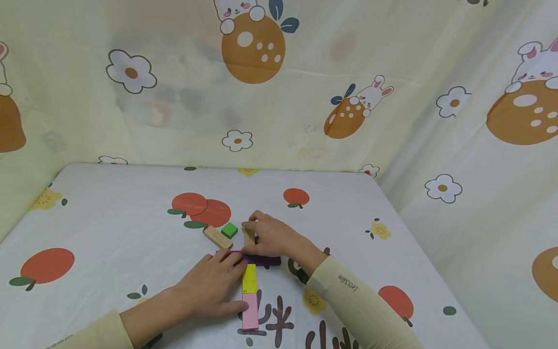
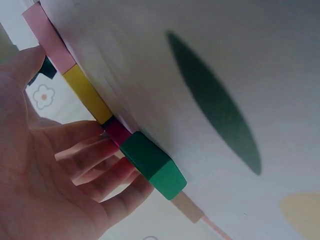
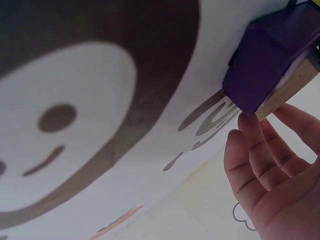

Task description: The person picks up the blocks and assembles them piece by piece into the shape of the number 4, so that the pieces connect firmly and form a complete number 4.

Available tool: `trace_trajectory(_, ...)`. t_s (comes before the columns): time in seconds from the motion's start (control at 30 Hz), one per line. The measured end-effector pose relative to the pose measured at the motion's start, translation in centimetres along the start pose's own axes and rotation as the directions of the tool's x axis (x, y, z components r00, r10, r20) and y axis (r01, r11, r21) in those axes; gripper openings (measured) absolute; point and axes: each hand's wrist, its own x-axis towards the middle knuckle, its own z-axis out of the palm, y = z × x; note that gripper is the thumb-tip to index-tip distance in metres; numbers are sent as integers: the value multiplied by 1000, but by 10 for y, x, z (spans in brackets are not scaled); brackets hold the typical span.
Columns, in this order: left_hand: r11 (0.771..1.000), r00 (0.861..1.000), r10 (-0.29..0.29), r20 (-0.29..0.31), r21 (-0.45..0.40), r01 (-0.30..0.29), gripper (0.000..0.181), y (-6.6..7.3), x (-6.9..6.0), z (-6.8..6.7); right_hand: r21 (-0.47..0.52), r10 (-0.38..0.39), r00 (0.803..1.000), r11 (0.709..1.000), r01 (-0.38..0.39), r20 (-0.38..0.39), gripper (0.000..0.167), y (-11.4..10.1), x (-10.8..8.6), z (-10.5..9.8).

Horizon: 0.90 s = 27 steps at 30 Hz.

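Observation:
A pink block (image 1: 250,312) and a yellow block (image 1: 250,278) lie end to end, meeting a crosswise row with a purple block (image 1: 268,261) on its right. My left hand (image 1: 213,281) rests beside them, thumb touching the pink block and fingers over the row's left part. There the left wrist view shows a magenta block (image 2: 119,132) and a dark green block (image 2: 152,162). My right hand (image 1: 274,236) pinches a plain wooden block (image 1: 249,236) lengthwise between thumb and fingers, just behind the purple block; in the right wrist view this wooden block (image 3: 287,90) is partly hidden.
A small bright green block (image 1: 229,230) and another plain wooden block (image 1: 218,237) lie behind my left hand. The white tablecloth (image 1: 131,213) has printed fruit and dark lettering. A patterned curtain (image 1: 183,111) hangs behind the table and along its right side.

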Motion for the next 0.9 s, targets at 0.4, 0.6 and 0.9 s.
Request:
trace_trajectory(0.4,1000,1000,-12,11,-10,12,87,1,1,-1,15,-10,1000,1000,10,-2,66,2,-1,3)
trace_trajectory(0.6,1000,1000,-12,8,-7,12,87,1,1,-1,17,2,1000,1000,-2,5,67,1,-1,3)
trace_trajectory(0.9,1000,1000,-7,6,-9,7,86,1,1,-1,47,10,997,999,-14,81,64,-2,-2,-4)
